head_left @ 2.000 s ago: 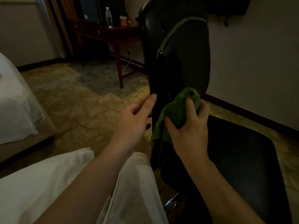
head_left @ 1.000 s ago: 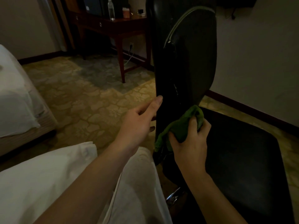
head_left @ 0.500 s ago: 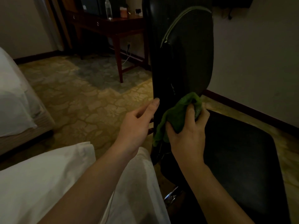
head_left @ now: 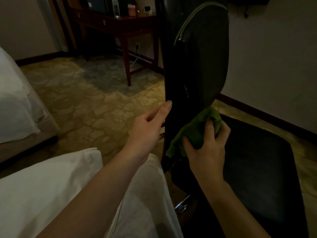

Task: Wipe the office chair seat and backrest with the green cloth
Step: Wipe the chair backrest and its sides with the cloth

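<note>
A black office chair stands before me, its tall backrest (head_left: 200, 57) seen nearly edge-on and its seat (head_left: 257, 165) at the lower right. My right hand (head_left: 206, 148) grips a bunched green cloth (head_left: 197, 129) and presses it against the bottom of the backrest, just above the seat. My left hand (head_left: 149, 127) holds the backrest's left edge, thumb along the near edge and fingers hidden behind it.
A dark wooden desk (head_left: 120, 23) with a water bottle (head_left: 115, 7) stands at the back. A white bed (head_left: 15, 100) fills the left side. Patterned carpet (head_left: 85, 100) lies between. A pale wall (head_left: 274, 57) runs close behind the chair. My white clothing (head_left: 51, 194) covers the lower left.
The right hand has rubbed the cloth up and down the lower backrest and now sits slightly lower than half a second ago. The left hand has stayed on the edge.
</note>
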{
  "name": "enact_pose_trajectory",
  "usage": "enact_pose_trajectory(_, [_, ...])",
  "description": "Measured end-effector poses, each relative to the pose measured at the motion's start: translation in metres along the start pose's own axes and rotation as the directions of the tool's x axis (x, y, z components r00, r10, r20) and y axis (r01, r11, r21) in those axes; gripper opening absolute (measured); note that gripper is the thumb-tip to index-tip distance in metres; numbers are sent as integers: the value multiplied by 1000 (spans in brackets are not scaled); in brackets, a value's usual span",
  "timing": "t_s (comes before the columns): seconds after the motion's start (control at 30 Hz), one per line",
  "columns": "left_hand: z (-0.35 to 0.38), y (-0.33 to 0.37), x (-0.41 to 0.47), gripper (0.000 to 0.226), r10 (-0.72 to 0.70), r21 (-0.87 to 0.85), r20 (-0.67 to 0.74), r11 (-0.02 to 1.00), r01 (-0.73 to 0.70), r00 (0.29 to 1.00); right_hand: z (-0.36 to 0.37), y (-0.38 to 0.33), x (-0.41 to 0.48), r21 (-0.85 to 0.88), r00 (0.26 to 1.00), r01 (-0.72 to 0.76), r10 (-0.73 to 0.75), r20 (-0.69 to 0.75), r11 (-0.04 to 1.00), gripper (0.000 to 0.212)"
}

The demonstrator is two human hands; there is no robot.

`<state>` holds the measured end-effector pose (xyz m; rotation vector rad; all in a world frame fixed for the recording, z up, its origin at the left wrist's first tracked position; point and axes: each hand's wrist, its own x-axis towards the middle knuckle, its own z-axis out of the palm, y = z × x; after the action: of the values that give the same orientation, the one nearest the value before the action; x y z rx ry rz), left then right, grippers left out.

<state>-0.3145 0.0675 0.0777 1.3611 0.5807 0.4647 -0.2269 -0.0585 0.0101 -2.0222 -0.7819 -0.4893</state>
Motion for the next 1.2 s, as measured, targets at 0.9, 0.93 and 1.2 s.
enact_pose_trajectory(0.9, [-1, -4, 0, 66, 31, -5, -2, 999, -31, 1000, 15, -12, 11, -17, 998, -56, 55, -42, 998, 78])
enact_pose_trajectory(0.93, [-1, -5, 0, 67, 32, -8, -3, 999, -32, 999, 16, -13, 11, -21, 998, -53, 52, -40, 998, 78])
enact_pose_trajectory(1.2, [2, -5, -1, 48, 60, -25, 13, 998, -60, 998, 32, 8, -16, -61, 996, -86, 84, -32, 994, 77])
